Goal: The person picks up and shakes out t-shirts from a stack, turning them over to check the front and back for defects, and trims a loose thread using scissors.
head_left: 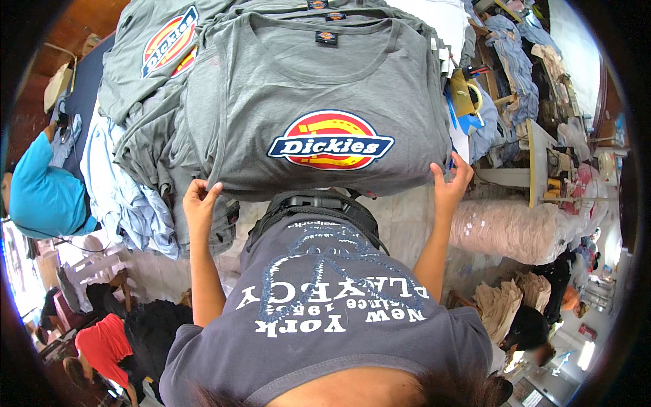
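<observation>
Both hands grip the near hem of a grey cotton T-shirt with round red-yellow chest logo [319, 115], topmost on a stack.
Left hand [199, 202] & right hand [449, 182] pinch hem, fingers curled; uneven pull could skew shirt, drag stack off edge.

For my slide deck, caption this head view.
Both hands, left hand and right hand, grip the near edge of a grey T-shirt atop a stack.

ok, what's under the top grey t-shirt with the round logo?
Under the top grey t-shirt more grey shirts show at the left edge and collars behind. The left hand and right hand grip its near corners. How deep the stack goes and the table are covered.
</observation>
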Available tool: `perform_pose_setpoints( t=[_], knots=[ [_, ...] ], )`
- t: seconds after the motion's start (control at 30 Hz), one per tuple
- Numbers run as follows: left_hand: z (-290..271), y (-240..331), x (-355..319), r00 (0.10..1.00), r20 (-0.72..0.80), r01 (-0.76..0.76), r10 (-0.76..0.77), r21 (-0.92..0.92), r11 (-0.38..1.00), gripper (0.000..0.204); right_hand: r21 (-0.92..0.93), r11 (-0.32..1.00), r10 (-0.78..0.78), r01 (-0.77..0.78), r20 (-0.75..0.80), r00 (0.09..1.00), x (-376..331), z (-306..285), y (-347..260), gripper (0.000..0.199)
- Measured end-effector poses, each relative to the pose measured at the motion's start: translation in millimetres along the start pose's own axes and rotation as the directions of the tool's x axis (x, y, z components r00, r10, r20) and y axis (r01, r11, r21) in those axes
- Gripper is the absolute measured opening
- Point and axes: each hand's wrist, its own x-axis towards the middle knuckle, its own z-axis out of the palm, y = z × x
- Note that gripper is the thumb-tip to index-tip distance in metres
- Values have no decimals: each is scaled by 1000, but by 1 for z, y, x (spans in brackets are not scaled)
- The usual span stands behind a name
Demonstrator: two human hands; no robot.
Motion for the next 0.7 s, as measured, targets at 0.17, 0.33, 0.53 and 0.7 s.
perform_pose_setpoints(
  t=[0.17, 0.33, 0.53, 0.7],
  knots=[
    [-5, 4, 1, 998, 39, 51, -42, -264, 963, 14, 54, 995, 88, -88, 17, 996, -10, 5, 0, 32],
    [-12, -3, 7, 997, 64, 52, -32, -336, 940, 10, 92, 985, 127, -149, 208, 970, -9, -2, 14, 30],
    [-13, 14, 11, 999, -31, 11, -25, -387, 922, 10, 543, 576, 306, -612, 551, 777, 0, -26, 35, 24],
    [-27, -8, 24, 997, -32, 58, -67, -223, 973, 11, 533, 389, 370, -752, 657, 657, -7, -24, 44, 25]
  ],
)
